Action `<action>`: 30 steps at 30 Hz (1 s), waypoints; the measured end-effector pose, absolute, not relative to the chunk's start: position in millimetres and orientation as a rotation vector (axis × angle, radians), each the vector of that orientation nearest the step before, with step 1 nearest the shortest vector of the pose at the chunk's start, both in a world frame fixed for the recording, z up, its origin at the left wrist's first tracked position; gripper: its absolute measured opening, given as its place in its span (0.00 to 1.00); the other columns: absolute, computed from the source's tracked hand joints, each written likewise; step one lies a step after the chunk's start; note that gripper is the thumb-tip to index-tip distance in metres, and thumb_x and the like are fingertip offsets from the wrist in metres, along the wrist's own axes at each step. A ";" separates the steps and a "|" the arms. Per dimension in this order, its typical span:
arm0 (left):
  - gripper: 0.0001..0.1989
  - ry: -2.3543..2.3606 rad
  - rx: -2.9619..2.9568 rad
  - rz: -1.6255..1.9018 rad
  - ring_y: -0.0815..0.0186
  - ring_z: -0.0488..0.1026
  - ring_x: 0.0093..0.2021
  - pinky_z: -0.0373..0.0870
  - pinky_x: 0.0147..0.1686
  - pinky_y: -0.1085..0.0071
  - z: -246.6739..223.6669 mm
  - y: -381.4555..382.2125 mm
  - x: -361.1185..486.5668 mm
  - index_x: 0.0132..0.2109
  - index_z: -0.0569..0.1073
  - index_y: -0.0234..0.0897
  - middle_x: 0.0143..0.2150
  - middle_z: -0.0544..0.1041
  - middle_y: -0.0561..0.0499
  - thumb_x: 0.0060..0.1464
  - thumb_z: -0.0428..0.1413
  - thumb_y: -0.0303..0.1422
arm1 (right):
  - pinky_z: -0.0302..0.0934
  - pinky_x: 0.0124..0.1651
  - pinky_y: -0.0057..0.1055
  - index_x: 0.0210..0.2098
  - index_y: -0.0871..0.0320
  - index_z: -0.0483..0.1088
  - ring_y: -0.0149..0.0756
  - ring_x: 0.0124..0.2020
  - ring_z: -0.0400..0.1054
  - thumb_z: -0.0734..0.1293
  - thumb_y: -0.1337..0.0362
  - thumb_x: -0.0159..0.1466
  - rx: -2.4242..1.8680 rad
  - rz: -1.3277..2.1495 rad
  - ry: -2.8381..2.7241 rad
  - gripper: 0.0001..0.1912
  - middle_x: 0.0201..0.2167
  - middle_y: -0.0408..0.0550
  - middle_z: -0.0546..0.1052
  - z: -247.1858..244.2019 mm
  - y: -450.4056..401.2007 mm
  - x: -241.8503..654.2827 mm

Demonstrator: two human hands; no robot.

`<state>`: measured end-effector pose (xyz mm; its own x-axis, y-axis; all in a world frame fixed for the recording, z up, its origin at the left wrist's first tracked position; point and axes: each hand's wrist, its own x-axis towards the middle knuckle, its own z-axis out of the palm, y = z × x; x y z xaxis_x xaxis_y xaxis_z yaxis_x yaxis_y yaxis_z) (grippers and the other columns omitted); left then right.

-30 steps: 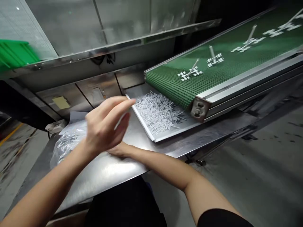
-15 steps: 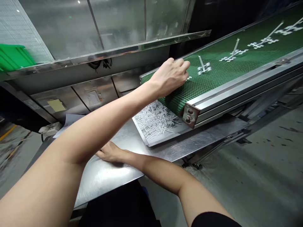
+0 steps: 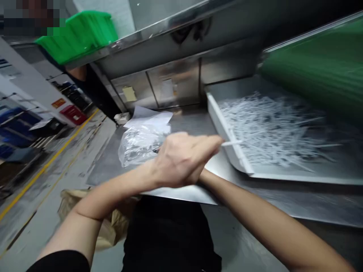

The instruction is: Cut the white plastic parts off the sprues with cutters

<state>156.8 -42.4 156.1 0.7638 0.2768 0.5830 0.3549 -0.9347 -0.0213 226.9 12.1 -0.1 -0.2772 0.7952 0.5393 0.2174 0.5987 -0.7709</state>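
Observation:
My left hand (image 3: pixel 187 158) is over the metal table (image 3: pixel 103 160), back up, its fingers closed and pointing right. A thin white plastic stick (image 3: pixel 233 142) juts out from its fingertips toward the rim of the white tray (image 3: pixel 227 136). Inside that tray lies a heap of similar white plastic sticks (image 3: pixel 269 132), blurred by motion. My right hand is almost wholly hidden behind the left one; only the right wrist (image 3: pixel 205 177) and forearm show. Just beyond my left hand lies a clear plastic bag (image 3: pixel 138 145) with small dark things in it.
The green conveyor belt (image 3: pixel 317 68) slopes down over the tray at right. White paper sheets (image 3: pixel 153 116) lie behind the bag. A green bin (image 3: pixel 82 36) sits on the upper ledge. A brown sack (image 3: pixel 112 230) stands on the floor, and another person's arm (image 3: pixel 79 73) shows behind.
My left hand has left the conveyor belt and come back over the table, now in front of my right hand. The view has swung left, bringing in the plastic bag and floor.

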 end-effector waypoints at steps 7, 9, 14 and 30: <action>0.11 -1.333 -2.944 -1.180 0.64 0.80 0.33 0.76 0.37 0.66 62.8 -80.3 38.0 0.51 0.76 0.38 0.36 0.83 0.50 0.79 0.49 0.29 | 0.72 0.40 0.35 0.53 0.57 0.81 0.38 0.36 0.79 0.66 0.55 0.77 -0.868 1.031 -1.844 0.16 0.37 0.46 0.84 1.5 11.8 247.3; 0.11 -1.511 -2.860 -1.202 0.63 0.82 0.36 0.77 0.39 0.65 50.1 -77.9 21.0 0.47 0.77 0.39 0.37 0.83 0.49 0.79 0.50 0.29 | 0.71 0.38 0.34 0.52 0.57 0.81 0.37 0.33 0.77 0.66 0.54 0.78 -0.923 1.090 -1.821 0.16 0.34 0.45 0.83 2.5 8.7 248.0; 0.10 -1.571 -2.613 -1.184 0.59 0.83 0.45 0.79 0.46 0.61 28.7 -57.3 5.9 0.48 0.82 0.39 0.45 0.86 0.45 0.77 0.55 0.31 | 0.71 0.35 0.35 0.52 0.56 0.80 0.38 0.31 0.76 0.68 0.52 0.78 -1.039 1.110 -1.747 0.16 0.31 0.45 0.81 3.6 1.9 245.6; 0.08 -1.641 -2.722 -1.386 0.63 0.88 0.41 0.83 0.40 0.69 12.2 -41.1 14.0 0.52 0.83 0.37 0.44 0.90 0.48 0.74 0.59 0.25 | 0.70 0.34 0.35 0.48 0.54 0.82 0.40 0.34 0.79 0.72 0.56 0.76 -1.201 1.091 -1.702 0.10 0.34 0.47 0.84 8.6 -0.8 252.5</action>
<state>14.0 -41.1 12.2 0.2528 0.8513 0.4597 0.5952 -0.5114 0.6198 252.5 -0.8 8.6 -0.2597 0.9594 0.1103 0.3004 0.1888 -0.9349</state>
